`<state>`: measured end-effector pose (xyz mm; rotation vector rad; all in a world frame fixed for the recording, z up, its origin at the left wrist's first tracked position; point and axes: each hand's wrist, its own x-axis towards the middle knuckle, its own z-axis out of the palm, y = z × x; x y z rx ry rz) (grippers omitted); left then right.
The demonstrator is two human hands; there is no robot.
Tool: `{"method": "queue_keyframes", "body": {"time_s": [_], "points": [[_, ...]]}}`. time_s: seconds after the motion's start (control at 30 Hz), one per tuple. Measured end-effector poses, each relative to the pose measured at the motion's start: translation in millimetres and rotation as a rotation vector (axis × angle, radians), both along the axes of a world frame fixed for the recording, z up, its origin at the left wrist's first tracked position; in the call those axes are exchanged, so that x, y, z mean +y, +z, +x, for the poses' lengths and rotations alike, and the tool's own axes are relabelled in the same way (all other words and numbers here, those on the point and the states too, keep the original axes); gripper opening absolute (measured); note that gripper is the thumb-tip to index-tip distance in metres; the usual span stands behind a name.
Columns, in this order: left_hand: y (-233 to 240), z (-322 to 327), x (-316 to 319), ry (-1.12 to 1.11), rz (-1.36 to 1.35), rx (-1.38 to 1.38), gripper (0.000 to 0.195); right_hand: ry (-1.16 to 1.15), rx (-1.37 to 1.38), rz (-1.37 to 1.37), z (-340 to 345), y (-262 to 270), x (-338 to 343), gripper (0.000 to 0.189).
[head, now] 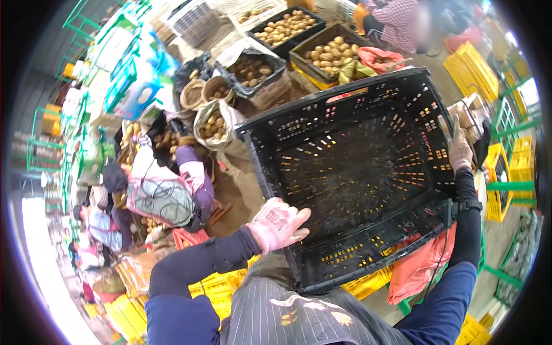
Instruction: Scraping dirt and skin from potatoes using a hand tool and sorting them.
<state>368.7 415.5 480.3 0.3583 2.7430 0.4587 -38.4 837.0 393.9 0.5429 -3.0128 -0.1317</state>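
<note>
An empty black plastic crate (353, 168) with slotted walls and floor is held up in front of my body, tilted. My left hand (278, 224), in a pinkish-white work glove, is on its left side wall, with the thumb and fingertips over the rim. My right hand (459, 151), gloved too, is at the opposite short side, by the handle opening; some fingers are hidden by the wall. A dark strap with a small device and a cable is around my right wrist. Beneath the crate's near side hangs a red plastic bag (422, 267).
Beyond the crate stand crates of round brown produce (332, 54), a lined box (252, 71) and a sack (213, 125) of the same. A co-worker (164, 189) bends at the left; another person (392, 26) is at the top right. Yellow crates (472, 71) are stacked at the right.
</note>
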Motion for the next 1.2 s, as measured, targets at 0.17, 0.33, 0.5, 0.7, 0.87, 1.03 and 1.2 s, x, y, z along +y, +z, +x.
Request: {"method": "queue_keyframes", "body": {"time_s": [0.17, 0.33, 0.5, 0.7, 0.87, 1.03, 1.2], "points": [[10.3, -15.5, -2.8, 0.051, 0.028, -0.1, 0.046, 0.159, 0.086, -0.063, 0.0, 2.8, -8.7, 0.074], [22.5, -26.9, -40.6, 0.079, 0.206, 0.386, 0.043, 0.011, 0.177, 0.159, 9.4, -1.8, -8.5, 0.077], [19.5, -89.5, -131.9, 0.356, -0.054, 0.642, 0.05, -0.14, 0.126, 0.278, 66.5, 40.7, -34.4, 0.077], [-55.5, -184.1, -215.1, 0.098, 0.645, -0.256, 0.066, 0.269, -0.173, -0.283, 195.0, 34.6, -178.3, 0.056], [-54.6, -203.0, -169.1, -0.058, 0.46, -0.384, 0.054, 0.029, -0.857, -0.29, 276.4, -24.8, -238.1, 0.078], [-89.5, -211.5, -170.5, -0.079, 0.691, -0.365, 0.051, -0.303, -0.863, -0.127, 253.2, -52.7, -264.1, 0.088], [-115.4, -218.0, -145.1, -0.077, 0.553, -0.258, 0.046, -0.484, -0.801, -0.248, 248.8, -61.7, -255.7, 0.086]]}}
